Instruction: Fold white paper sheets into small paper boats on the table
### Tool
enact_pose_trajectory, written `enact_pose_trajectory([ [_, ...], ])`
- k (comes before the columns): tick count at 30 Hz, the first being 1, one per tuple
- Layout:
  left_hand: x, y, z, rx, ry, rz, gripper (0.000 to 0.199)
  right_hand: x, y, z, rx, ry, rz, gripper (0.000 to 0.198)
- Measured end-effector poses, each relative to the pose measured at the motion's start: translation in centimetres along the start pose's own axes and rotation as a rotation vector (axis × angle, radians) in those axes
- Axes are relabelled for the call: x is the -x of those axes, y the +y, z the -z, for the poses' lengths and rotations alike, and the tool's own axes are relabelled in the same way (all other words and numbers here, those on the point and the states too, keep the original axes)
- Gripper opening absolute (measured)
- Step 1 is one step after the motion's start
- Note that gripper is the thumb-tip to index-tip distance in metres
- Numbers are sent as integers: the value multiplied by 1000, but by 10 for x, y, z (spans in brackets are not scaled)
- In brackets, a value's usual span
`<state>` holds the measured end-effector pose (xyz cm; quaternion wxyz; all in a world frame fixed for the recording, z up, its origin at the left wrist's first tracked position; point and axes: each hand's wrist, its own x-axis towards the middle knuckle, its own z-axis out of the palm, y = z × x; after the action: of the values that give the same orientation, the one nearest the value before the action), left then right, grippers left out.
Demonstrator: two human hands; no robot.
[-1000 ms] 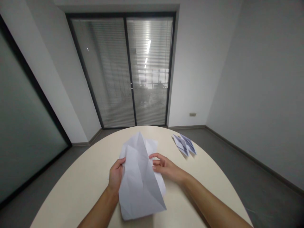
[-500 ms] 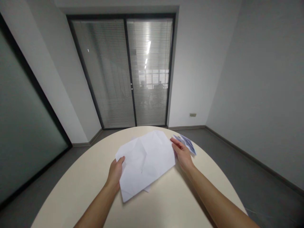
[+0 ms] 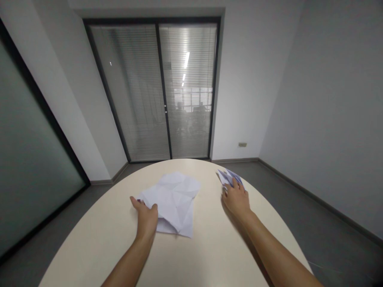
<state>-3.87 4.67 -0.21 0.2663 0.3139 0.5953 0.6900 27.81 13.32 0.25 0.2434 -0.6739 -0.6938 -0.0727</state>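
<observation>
A creased white sheet of paper (image 3: 176,195) rests on the table, its near edge slightly raised over the layer below. My left hand (image 3: 145,217) is at its left corner, thumb and forefinger apart; the other fingertips are partly hidden. At the right, a folded blue-and-white paper (image 3: 223,177) sits close to the table's far edge. My right hand (image 3: 237,199) reaches over its near side with fingers spread, touching it from above and covering part of it.
The round cream table (image 3: 191,267) curves away at both sides. Behind it stand a dark-framed glass door with blinds (image 3: 191,127) and a pale wall (image 3: 242,79) with a socket plate (image 3: 242,144). Grey floor surrounds the table.
The white sheet has come down and left onto the table, out of my right hand. My right hand has moved right onto the folded blue-and-white paper. My left hand's fingers have spread.
</observation>
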Motion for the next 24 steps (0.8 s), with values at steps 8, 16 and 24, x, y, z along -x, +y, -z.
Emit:
enact_pose_trajectory([
  [8, 24, 15, -3, -665, -100, -745, 67, -3, -2, 9, -55, -44, -38, 32],
  [16, 47, 14, -11, -496, -436, -447, 66, -1, -45, 10, -766, -34, 206, 44],
  [24, 39, 7, -22, -82, -377, -162, 86, 40, -99, 10, -912, -306, 523, 47],
])
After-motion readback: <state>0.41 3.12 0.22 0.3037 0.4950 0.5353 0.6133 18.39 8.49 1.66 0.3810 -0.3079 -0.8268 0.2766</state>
